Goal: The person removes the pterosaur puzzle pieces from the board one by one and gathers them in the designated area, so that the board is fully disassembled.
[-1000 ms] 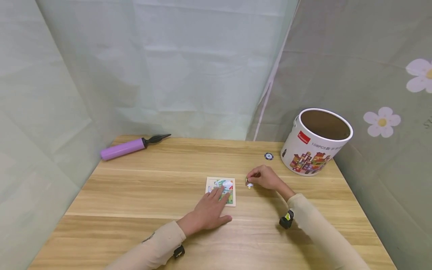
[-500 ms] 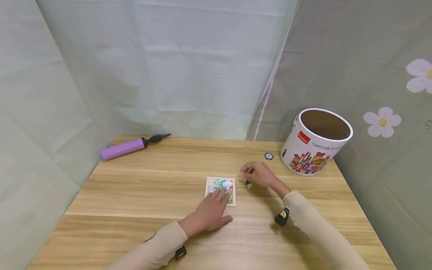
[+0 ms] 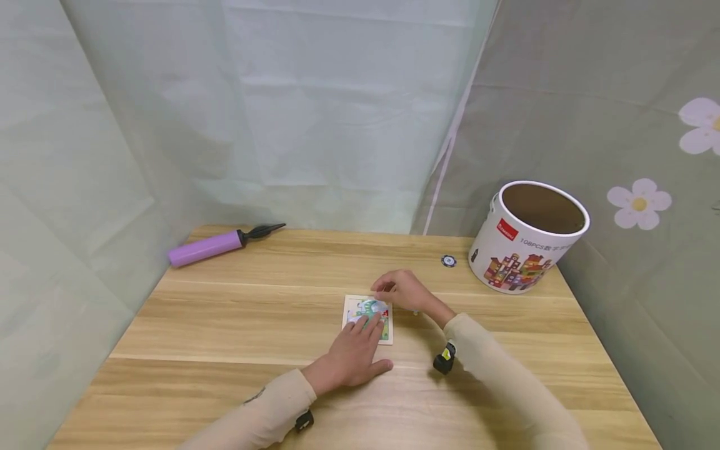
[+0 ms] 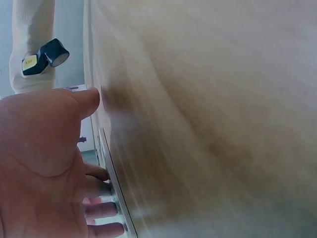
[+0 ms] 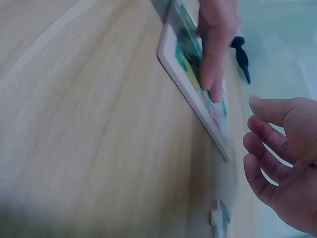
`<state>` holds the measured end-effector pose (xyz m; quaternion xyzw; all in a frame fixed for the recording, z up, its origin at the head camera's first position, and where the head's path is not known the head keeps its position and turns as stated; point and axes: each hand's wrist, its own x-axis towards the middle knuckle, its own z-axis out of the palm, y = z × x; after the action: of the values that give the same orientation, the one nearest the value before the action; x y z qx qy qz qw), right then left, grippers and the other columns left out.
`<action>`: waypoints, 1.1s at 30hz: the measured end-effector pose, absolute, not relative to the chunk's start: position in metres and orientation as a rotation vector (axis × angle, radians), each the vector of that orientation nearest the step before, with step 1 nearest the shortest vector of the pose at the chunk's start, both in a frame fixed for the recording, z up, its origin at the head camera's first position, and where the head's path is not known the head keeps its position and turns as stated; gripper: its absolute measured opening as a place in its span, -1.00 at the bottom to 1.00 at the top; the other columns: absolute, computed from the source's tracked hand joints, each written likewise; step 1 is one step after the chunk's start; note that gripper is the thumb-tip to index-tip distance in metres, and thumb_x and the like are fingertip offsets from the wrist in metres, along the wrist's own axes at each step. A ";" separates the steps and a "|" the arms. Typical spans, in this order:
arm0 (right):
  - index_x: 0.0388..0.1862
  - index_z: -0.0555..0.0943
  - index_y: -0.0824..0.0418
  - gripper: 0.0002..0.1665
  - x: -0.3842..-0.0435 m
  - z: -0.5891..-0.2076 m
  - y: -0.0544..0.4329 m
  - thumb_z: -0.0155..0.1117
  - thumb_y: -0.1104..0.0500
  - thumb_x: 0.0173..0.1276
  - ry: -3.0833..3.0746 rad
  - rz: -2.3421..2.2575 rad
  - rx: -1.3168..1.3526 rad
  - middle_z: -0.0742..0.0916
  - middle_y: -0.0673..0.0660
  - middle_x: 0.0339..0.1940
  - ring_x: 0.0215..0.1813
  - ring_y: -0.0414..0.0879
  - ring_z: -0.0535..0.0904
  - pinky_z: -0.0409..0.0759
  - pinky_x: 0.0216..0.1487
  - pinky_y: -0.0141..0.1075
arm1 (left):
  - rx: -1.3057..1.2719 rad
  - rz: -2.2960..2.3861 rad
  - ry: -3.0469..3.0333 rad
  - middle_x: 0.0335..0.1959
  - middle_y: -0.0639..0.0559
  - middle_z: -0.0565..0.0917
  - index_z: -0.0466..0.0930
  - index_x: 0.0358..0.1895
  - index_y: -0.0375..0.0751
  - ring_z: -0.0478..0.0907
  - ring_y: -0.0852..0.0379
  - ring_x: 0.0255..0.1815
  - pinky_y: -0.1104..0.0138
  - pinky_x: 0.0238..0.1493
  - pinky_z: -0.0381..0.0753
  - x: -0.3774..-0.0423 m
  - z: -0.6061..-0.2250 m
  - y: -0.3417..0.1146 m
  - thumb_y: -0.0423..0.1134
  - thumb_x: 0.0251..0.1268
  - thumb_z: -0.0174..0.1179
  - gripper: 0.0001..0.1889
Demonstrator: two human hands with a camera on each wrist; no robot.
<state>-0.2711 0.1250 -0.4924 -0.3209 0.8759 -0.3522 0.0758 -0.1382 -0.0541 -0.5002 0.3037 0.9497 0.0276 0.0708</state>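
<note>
A small jigsaw puzzle (image 3: 365, 306) with a colourful picture lies in a pale wooden frame on the table. My left hand (image 3: 355, 355) rests on its near part with straight fingers spread over the pieces, thumb out over the tabletop. My right hand (image 3: 407, 290) hovers at the puzzle's far right corner. In the right wrist view the right hand's fingers (image 5: 257, 173) are loosely bent, and nothing shows between them and the thumb. A loose puzzle piece (image 5: 223, 218) lies on the table right of the frame, mostly hidden under the right hand in the head view.
A blue and white poker chip (image 3: 448, 261) lies near a big white bucket (image 3: 506, 262) at the back right. At the back left is a purple hand pump (image 3: 205, 248) with a black nozzle. Cloth walls (image 3: 337, 125) enclose the table's back and sides.
My right hand has come off the loose piece and moved left to the puzzle's far right corner. The loose piece stays on the table. My left hand has barely shifted.
</note>
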 end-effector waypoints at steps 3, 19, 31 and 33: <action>-0.12 0.80 0.17 -0.87 -0.271 -0.495 0.117 0.42 0.21 0.39 2.618 -1.021 -0.996 0.83 0.04 -0.14 -0.10 -0.15 0.72 0.69 -0.01 -0.27 | 0.893 0.123 2.841 0.63 -0.23 0.15 0.17 0.56 -0.37 0.15 -0.23 0.60 -0.09 0.52 0.24 -0.137 -0.500 -0.053 0.33 0.51 -0.05 -0.11; -0.15 0.84 0.10 -0.85 -0.275 -0.503 0.103 0.50 0.14 0.33 2.649 -0.848 -1.047 0.75 -0.09 -0.27 -0.22 -0.28 0.61 0.62 -0.16 -0.38 | 0.919 0.059 2.845 0.61 -0.21 0.22 0.16 0.58 -0.34 0.17 -0.16 0.60 -0.05 0.48 0.31 -0.138 -0.496 -0.052 0.31 0.50 -0.02 -0.12; -0.25 0.82 0.05 -0.95 -0.273 -0.503 0.101 0.51 0.16 0.31 2.658 -0.877 -0.985 0.72 -0.10 -0.29 -0.23 -0.27 0.58 0.59 -0.17 -0.35 | 0.918 0.102 2.850 0.60 -0.21 0.22 0.17 0.57 -0.34 0.19 -0.16 0.59 -0.07 0.47 0.33 -0.139 -0.497 -0.052 0.31 0.48 0.02 -0.11; -0.25 0.80 0.04 -0.94 -0.272 -0.502 0.100 0.51 0.18 0.31 2.644 -0.887 -0.975 0.72 -0.10 -0.29 -0.23 -0.27 0.59 0.60 -0.15 -0.34 | 0.910 0.104 2.850 0.60 -0.20 0.23 0.19 0.56 -0.33 0.19 -0.16 0.59 -0.07 0.47 0.33 -0.139 -0.497 -0.052 0.32 0.47 0.02 -0.11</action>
<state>-0.2722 0.1002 -0.5021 -0.3288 0.8910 -0.2989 0.0936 -0.1393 -0.0523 -0.4973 0.3032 0.9494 0.0345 0.0737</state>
